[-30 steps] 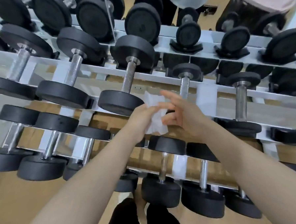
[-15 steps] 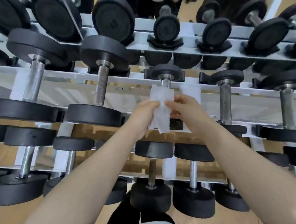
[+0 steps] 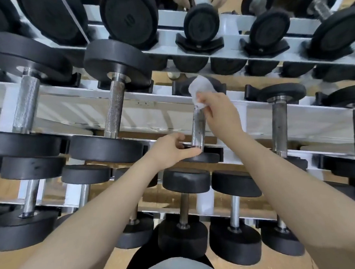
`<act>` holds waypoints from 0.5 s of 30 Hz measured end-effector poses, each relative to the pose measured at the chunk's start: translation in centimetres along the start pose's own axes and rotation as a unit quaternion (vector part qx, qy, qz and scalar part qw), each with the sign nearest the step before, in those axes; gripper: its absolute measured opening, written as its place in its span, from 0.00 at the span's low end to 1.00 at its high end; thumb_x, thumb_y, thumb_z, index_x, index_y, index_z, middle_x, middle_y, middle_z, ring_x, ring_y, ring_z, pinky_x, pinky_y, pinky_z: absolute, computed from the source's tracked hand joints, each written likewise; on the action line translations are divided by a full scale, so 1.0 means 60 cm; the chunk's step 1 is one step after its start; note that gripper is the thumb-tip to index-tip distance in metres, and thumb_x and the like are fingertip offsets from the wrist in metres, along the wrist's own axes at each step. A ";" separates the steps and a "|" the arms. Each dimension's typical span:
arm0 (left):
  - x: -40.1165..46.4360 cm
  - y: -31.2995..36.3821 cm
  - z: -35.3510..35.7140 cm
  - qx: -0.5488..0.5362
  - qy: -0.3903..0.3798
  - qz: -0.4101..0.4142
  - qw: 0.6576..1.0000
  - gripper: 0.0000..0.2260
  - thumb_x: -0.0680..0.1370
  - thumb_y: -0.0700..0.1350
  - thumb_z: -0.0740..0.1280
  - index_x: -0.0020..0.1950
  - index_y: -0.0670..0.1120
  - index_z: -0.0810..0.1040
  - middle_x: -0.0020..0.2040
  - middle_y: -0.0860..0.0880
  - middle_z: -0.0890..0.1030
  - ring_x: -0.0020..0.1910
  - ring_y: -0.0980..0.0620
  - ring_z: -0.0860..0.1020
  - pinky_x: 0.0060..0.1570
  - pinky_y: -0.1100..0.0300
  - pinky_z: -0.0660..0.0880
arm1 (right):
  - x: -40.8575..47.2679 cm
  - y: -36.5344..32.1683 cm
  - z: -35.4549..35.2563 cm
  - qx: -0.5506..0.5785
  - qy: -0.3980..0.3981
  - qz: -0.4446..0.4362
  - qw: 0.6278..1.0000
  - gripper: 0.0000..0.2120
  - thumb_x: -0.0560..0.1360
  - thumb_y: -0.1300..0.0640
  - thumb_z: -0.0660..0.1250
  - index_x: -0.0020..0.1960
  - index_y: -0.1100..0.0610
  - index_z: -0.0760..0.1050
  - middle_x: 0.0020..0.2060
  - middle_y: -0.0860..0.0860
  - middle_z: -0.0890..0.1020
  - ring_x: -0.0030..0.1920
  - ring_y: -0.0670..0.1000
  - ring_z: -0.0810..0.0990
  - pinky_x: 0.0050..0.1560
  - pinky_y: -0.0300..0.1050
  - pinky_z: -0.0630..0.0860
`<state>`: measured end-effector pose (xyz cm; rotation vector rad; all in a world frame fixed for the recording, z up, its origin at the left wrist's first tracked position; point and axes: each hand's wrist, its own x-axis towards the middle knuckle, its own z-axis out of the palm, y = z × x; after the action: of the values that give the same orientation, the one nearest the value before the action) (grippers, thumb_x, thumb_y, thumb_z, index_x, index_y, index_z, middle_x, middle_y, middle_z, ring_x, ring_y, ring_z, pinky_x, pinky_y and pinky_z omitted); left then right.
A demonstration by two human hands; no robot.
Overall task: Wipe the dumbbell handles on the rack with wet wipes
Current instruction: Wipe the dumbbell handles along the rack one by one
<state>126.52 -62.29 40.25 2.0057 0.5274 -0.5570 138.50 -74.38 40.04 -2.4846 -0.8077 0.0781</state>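
A small dumbbell lies in the middle tier of the white rack (image 3: 161, 116), and its knurled steel handle (image 3: 199, 131) points away from me. My right hand (image 3: 221, 117) pinches a crumpled white wet wipe (image 3: 201, 90) against the far end of that handle, just below the far black head. My left hand (image 3: 171, 151) curls its thumb and fingers round the dumbbell's near black head (image 3: 206, 158), at the foot of the handle. Between the two hands the middle of the handle shows bare.
Bigger dumbbells (image 3: 113, 109) lie to the left and another dumbbell (image 3: 279, 120) to the right on the same tier. Smaller dumbbells (image 3: 184, 206) fill the lower tier and heavy ones the top tier. Wooden floor lies below the rack.
Both hands held the wipe together in front of the rack. Now the right hand alone has carried it up to the handle's far end, and the left hand has dropped to the near head.
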 end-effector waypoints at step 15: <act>0.013 -0.019 0.005 -0.007 0.009 0.012 1.000 0.27 0.67 0.63 0.70 0.59 0.47 0.76 0.54 0.52 0.79 0.53 0.52 0.77 0.55 0.57 0.74 | -0.039 -0.019 -0.039 0.079 -0.044 -0.048 0.995 0.15 0.75 0.63 0.56 0.57 0.62 0.77 0.46 0.59 0.82 0.46 0.59 0.80 0.46 0.47 0.72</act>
<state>126.45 -61.92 38.89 2.0031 0.5150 -0.5205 136.44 -76.01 42.39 -2.3040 -0.9197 0.2108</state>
